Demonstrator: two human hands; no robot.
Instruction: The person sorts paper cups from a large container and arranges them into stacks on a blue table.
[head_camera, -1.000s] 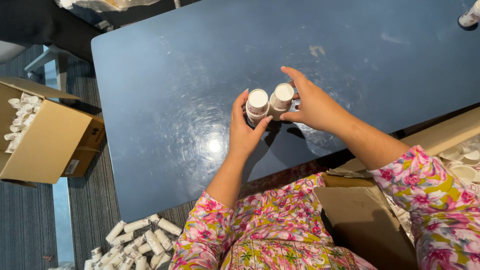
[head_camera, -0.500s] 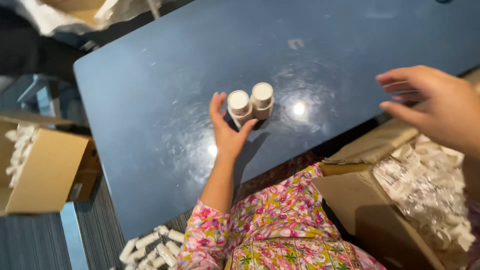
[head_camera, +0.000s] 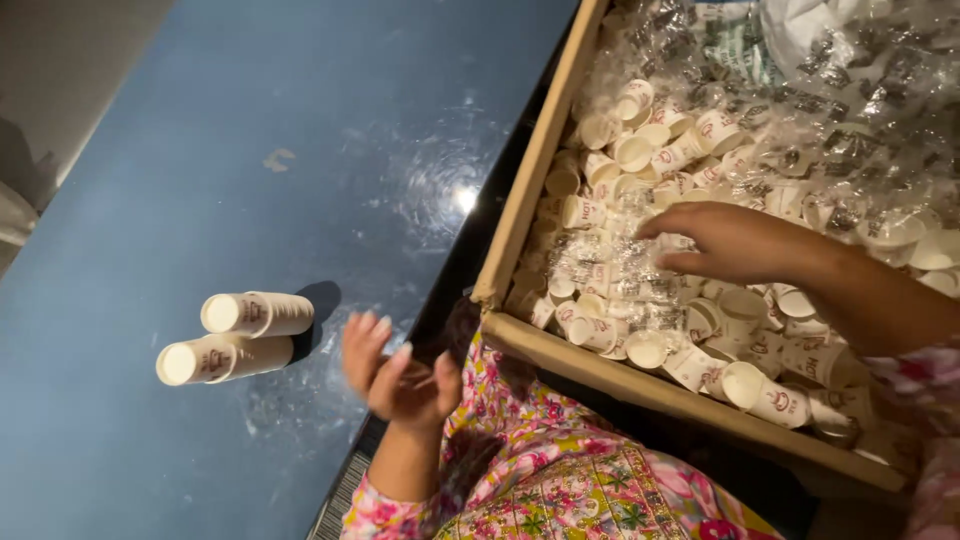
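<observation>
right hand (head_camera: 735, 243) among boxed cups (head_camera: 690, 330) — empty

Two stacks of cups (head_camera: 245, 335) are standing side by side on the counter (head_camera: 200, 150), at nine o'clock from the left hand (head_camera: 395, 375), apart from it. The cardboard box (head_camera: 530, 190) is sitting at three o'clock of the counter, just beside its edge. Loose cups (head_camera: 640, 150) and plastic wrap (head_camera: 850, 110) are lying in the box, and the right hand (head_camera: 735, 243) is resting on them.
</observation>
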